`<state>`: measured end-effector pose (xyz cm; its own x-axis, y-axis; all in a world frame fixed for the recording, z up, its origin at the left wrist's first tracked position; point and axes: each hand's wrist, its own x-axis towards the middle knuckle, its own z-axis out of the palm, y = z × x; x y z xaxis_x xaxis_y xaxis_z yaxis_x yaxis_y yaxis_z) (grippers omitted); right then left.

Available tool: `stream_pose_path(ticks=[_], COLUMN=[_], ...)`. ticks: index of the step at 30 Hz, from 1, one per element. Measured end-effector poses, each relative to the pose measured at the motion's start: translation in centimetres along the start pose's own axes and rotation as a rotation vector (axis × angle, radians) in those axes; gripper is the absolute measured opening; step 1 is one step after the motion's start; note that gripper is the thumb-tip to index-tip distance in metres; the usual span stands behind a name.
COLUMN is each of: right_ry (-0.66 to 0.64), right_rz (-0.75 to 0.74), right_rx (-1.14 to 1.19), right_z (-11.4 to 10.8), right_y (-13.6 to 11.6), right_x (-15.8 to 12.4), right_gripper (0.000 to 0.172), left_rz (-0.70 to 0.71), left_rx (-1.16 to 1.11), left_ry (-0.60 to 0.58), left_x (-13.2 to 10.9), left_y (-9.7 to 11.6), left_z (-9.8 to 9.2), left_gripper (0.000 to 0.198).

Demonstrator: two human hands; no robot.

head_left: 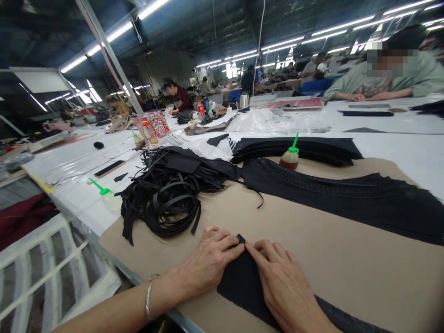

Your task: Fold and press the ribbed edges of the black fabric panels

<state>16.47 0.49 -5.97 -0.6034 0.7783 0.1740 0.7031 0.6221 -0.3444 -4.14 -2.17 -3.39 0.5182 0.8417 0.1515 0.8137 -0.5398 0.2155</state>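
A dark, flat piece of black fabric or leather (243,282) lies on the tan sheet in front of me, its narrow end pointing away. My left hand (217,254) grips that end from the left, thumb and index finger pressed together at the edge. From the right, my right hand (282,273) has its fingertips closed on the same end, almost touching the left ones. The palm of this hand covers part of the piece, which runs on towards the lower right. What the fingertips cover is hidden.
Coiled black strips (169,203) lie behind my left hand. Stacked black panels (333,194) spread across the back right, beside a green-tipped squeeze bottle (290,157). Another such bottle (104,189) stands left, near the table edge. A co-worker (391,69) sits across the table.
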Motion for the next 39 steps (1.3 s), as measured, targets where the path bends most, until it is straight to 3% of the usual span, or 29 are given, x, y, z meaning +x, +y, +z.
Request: stream_pose_path(ticks=[13,27,39], right_ry=[-0.015,0.020,0.062], right_rz=[-0.057,-0.185,-0.186], right_rx=[-0.073,-0.366,-0.229], right_z=[-0.5,-0.1,1.5], right_y=[-0.1,-1.3,0.3], right_x=[0.8,1.0,1.4], right_gripper=[0.047,0.051,0.056], left_rz=[-0.015,-0.004,-0.018], left_rx=[-0.042,-0.001,-0.006], left_ry=[0.033,0.079,0.105], left_x=[-0.6,-1.3,-1.8], left_y=[0.0,0.0,0.2], left_z=[0.6,0.4,0.8], left_gripper=[0.045,0.042,0.042])
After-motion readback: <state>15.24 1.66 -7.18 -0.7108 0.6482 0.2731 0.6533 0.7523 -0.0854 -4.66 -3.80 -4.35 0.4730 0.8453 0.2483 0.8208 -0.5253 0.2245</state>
